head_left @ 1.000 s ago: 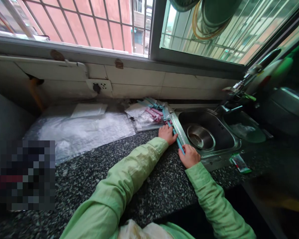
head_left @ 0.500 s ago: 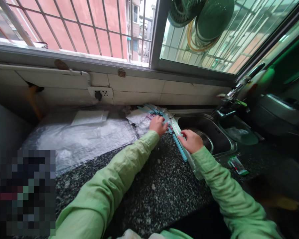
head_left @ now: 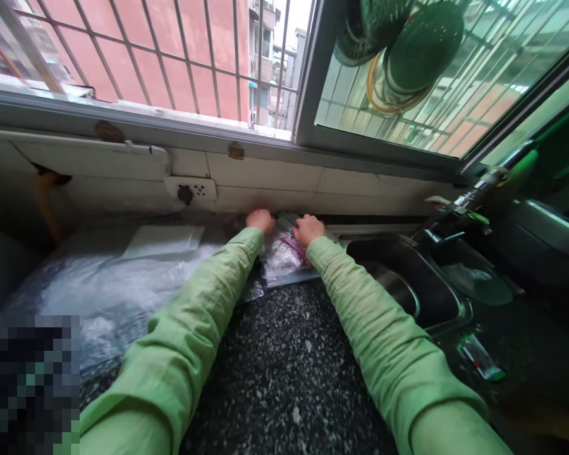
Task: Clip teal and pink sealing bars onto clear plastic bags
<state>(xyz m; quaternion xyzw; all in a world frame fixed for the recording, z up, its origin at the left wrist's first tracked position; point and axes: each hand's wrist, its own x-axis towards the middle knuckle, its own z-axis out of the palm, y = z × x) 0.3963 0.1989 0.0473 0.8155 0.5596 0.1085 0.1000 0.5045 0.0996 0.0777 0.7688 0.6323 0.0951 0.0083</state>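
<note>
A clear plastic bag (head_left: 284,259) with pinkish pieces showing through it lies at the back of the speckled counter (head_left: 275,366), left of the sink. At its upper left corner is my left hand (head_left: 260,221), closed on the bag; the fingertips are mostly hidden. My right hand (head_left: 308,229) has its fingers curled over the bag's upper right side, close to the pink pieces. Bluish strips show faintly between the two hands. Both forearms are in light green sleeves.
Crumpled clear plastic sheeting (head_left: 118,284) covers the counter's left side, with a white flat piece (head_left: 164,242) on it. The metal sink (head_left: 462,309) and faucet (head_left: 469,196) are on the right. A small packet (head_left: 482,358) lies beside the sink. A wall socket (head_left: 192,189) is behind.
Both hands have moved left and farther back. My right hand has left the long strips beside the sink, which no longer show there. The plastic bag now reaches farther right and nearer.
</note>
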